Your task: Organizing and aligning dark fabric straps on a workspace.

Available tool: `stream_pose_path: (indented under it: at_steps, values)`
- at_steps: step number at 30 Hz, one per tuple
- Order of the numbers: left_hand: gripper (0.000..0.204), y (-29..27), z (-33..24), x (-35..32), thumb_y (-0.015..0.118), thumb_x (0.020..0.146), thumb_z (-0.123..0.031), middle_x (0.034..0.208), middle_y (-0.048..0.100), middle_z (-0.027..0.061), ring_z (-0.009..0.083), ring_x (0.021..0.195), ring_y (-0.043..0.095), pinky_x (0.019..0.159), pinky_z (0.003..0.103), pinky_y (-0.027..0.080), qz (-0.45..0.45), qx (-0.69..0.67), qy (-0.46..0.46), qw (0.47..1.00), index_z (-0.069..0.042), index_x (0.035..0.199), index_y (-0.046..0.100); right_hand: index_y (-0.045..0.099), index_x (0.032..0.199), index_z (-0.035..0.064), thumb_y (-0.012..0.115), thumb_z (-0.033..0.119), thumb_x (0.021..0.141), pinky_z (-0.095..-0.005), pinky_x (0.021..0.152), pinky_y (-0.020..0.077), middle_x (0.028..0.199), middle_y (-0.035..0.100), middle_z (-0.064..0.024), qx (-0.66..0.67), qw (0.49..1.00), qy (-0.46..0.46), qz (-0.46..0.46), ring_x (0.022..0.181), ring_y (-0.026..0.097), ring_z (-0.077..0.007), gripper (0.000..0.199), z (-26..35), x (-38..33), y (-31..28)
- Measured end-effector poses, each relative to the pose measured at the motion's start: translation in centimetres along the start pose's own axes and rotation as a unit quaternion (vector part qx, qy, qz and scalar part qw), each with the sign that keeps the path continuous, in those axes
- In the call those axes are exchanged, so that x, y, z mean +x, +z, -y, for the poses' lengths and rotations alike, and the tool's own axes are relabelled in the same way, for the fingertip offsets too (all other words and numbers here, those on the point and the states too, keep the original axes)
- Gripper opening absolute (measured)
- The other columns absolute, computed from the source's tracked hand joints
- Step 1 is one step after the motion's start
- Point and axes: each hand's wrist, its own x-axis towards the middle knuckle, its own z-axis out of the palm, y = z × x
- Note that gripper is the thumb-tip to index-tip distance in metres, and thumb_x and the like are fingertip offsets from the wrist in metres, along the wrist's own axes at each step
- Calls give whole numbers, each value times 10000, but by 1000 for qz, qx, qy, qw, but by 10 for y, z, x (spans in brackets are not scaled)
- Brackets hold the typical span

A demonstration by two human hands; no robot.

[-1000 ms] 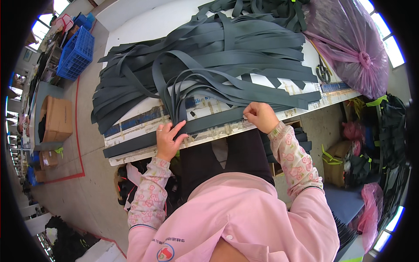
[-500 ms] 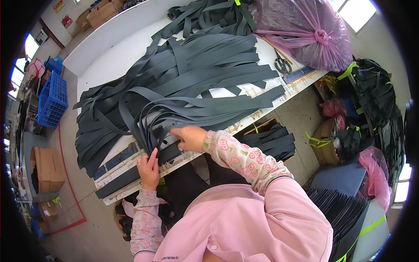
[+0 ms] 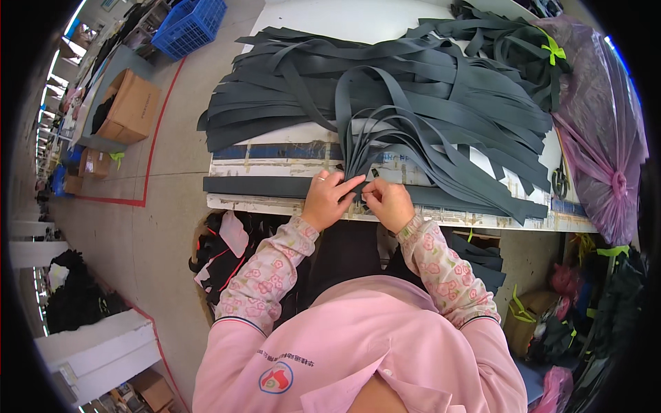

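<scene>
A bundle of dark grey flat straps (image 3: 406,134) arches in loops over the white table and narrows toward its near edge. My left hand (image 3: 329,199) is closed around the narrow end, its fingers pointing right. Close beside it, my right hand (image 3: 389,204) has its fingers curled in a pinch at the same end. What lies between those right fingertips is too small to make out. One long dark strap (image 3: 261,186) runs flat along the table's front edge, passing beneath my hands.
A thick layer of similar straps (image 3: 275,103) covers the table behind the bundle. Black-handled scissors (image 3: 560,180) lie at the right, near a tied pink plastic bag (image 3: 599,117). A blue crate (image 3: 189,27) and a cardboard box (image 3: 127,107) stand at the left.
My view has turned, so the table edge now runs nearly level. My right hand has gone from an extended finger to a pinch beside my left, which has closed on the bundle.
</scene>
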Motion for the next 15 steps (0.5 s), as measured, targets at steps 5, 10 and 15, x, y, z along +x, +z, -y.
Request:
stream_pose_path:
  at_steps: [5,10,15]
  values:
    - [471,-3,3,-5,739,782,-123,832,505,36,265,775,483,744,399,427,-13,-6,-7,1000,-227,1241,705,711,888,100,689,176,843,-391,813,447,740,717,-61,-46,999,17,-5,681,680,-263,91,7,0,13]
    - [469,-1,4,-5,737,781,-120,842,512,33,265,781,484,748,401,430,-18,-10,0,1000,-229,1237,706,710,886,104,687,182,845,-384,830,434,740,717,-55,-76,997,14,-21,684,680,-259,91,6,-1,19]
    - [466,0,3,-4,729,796,-132,848,513,32,270,796,487,768,403,426,-8,-2,-7,1000,-235,1249,700,717,870,79,688,168,844,-390,791,479,754,722,-79,-77,996,21,29,688,693,-263,98,4,-3,4]
